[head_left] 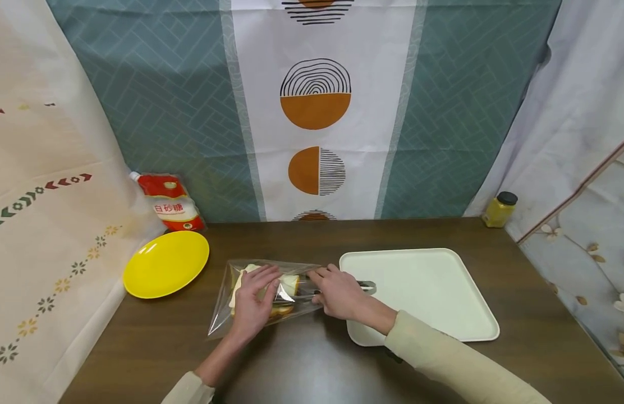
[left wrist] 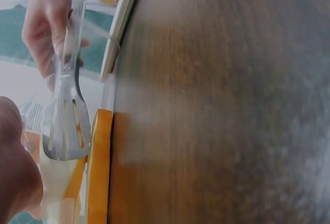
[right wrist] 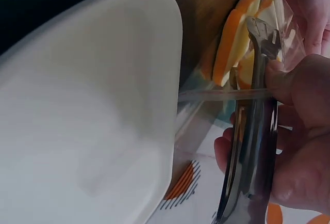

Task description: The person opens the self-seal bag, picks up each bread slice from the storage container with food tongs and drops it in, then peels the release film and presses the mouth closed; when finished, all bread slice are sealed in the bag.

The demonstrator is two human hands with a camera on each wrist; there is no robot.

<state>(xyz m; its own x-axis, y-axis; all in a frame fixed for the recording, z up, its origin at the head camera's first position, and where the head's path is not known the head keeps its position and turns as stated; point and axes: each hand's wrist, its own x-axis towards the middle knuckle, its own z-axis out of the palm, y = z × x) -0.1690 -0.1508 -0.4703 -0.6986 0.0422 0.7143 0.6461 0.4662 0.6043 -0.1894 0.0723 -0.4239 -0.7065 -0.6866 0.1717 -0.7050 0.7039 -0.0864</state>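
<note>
Several slices of bread (head_left: 290,284) with orange-brown crusts lie inside a clear plastic bag (head_left: 222,310) on the table. My left hand (head_left: 255,297) rests on top of the bag over the bread, fingers mostly extended. At the bag's mouth, my right hand (head_left: 339,290) grips metal tongs (right wrist: 252,146). The slotted head of the tongs (left wrist: 66,128) reaches into the bag against the bread, as the left wrist view shows. The handle end sticks out over the tray's left edge. The left fingertips' exact contact with the bag is hard to make out.
A white rectangular tray (head_left: 418,297) lies right of the bag. A yellow plate (head_left: 166,265) sits at the left, before a red and white pouch (head_left: 171,203). A small yellow jar with a black lid (head_left: 500,210) stands at the back right corner. Cloth hangs behind the table.
</note>
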